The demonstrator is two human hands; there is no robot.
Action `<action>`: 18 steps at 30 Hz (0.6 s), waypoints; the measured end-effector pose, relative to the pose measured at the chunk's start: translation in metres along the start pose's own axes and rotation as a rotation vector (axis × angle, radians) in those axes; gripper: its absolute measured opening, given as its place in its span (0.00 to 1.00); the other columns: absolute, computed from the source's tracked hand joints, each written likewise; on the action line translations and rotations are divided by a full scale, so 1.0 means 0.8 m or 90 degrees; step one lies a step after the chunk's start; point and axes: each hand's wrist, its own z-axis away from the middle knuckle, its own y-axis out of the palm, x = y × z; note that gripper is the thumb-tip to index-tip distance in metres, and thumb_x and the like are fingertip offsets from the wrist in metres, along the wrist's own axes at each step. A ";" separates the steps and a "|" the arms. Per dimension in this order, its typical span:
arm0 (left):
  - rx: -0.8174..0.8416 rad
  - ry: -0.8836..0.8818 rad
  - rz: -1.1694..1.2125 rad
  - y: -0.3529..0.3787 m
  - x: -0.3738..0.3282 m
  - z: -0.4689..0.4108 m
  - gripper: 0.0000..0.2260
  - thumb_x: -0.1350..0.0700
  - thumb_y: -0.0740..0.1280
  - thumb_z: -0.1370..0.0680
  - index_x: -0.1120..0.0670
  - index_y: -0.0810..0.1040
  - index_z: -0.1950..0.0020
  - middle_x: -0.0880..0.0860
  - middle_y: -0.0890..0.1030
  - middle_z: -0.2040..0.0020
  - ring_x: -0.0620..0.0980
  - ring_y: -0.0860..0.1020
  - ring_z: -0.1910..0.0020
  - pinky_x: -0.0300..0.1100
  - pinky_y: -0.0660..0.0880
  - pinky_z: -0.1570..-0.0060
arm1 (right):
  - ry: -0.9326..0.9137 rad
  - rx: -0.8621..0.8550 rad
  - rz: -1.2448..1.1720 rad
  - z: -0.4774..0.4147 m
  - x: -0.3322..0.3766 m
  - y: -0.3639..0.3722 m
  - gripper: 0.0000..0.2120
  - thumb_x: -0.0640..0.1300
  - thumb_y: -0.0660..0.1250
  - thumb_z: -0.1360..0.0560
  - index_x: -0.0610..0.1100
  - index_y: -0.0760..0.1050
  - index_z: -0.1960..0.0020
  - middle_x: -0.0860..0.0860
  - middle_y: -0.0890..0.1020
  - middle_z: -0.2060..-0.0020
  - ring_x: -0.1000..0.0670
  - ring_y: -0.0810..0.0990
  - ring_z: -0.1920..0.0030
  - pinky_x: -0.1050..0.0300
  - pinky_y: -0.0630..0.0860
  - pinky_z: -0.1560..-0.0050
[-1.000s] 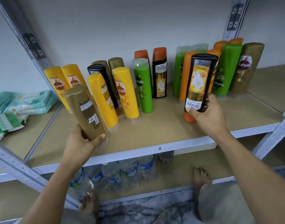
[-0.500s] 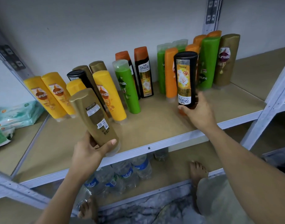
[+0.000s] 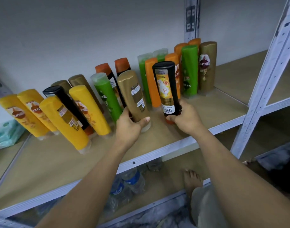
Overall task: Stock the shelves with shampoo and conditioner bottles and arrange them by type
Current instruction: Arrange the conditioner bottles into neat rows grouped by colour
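On the lower shelf point(image 3: 157, 191), nearest the camera, clear water bottles point(image 3: 132, 178) with blue labels are lying behind the white rail, and a bare foot point(image 3: 192, 180) is resting beside them. Above it, both forearms are reaching over the front edge of the tan middle shelf point(image 3: 58, 162). At that shelf's front, the left hand point(image 3: 129, 124) is wrapping thumb and fingers around the bottom of a gold bottle point(image 3: 132, 94), its back label and barcode facing the camera, its clear cap end at or just above the board. Just beside it, the right hand point(image 3: 185, 119) is clamping the lower end of a black Shayla bottle point(image 3: 167, 88), held cap-down so its printed name is reading upside down, with an orange cap peeking out under the fingers. Left of the hands, yellow Sunsilk bottles point(image 3: 63, 122) are standing cap-down in a leaning cluster, a black bottle point(image 3: 67, 104) among them. Behind the held pair, a green bottle point(image 3: 106, 96) and two orange-topped dark bottles point(image 3: 114, 71) are standing near two more gold ones point(image 3: 78, 81). Farther right, orange bottles point(image 3: 151, 81), green bottles point(image 3: 189, 69) and a gold Sunsilk bottle point(image 3: 206, 68) are lining up toward the grey wall point(image 3: 91, 30) and the perforated metal upright point(image 3: 192, 18). At far left, on the neighbouring shelf, pale green packets point(image 3: 4, 134) are sitting
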 end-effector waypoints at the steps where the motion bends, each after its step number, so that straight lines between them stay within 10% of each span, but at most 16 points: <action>1: 0.002 0.003 0.006 0.011 -0.001 -0.012 0.22 0.55 0.79 0.27 0.51 0.76 0.36 0.38 0.82 0.49 0.29 0.80 0.52 0.29 0.77 0.50 | 0.001 -0.010 0.002 0.000 -0.001 0.000 0.28 0.41 0.80 0.31 0.45 0.75 0.33 0.46 0.84 0.42 0.43 0.81 0.41 0.48 0.77 0.39; 18: -0.025 0.051 -0.009 0.075 0.044 -0.045 0.25 0.52 0.76 0.26 0.47 0.72 0.31 0.41 0.80 0.41 0.42 0.79 0.41 0.45 0.77 0.37 | 0.020 -0.054 -0.023 -0.006 -0.003 -0.003 0.27 0.40 0.79 0.30 0.46 0.74 0.33 0.48 0.83 0.41 0.46 0.81 0.40 0.61 0.71 0.45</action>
